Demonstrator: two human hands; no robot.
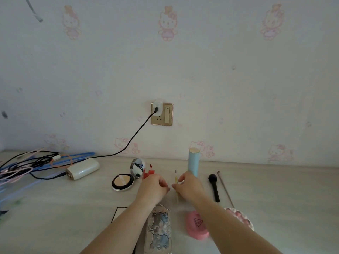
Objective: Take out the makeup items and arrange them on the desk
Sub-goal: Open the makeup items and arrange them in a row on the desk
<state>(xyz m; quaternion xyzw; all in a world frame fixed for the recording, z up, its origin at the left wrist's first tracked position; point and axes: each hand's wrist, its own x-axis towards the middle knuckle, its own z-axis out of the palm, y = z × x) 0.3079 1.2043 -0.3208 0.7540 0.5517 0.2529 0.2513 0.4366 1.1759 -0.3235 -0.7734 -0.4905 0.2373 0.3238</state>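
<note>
On pale desk (275,189), right hand (190,186) pinching slim pencil (176,180)

Pale desk (275,189): open compact (126,177), brush (214,187), cables (27,164) (tangled).

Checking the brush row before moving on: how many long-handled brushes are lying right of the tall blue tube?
2. The black brush lies just right of the blue tube; the thin brown brush lies right of it, angled. Others may hide under the arms.

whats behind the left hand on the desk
Red lip tubes poke out just behind the left hand, beside the open compact. Their lower parts are covered by the hand.
</note>
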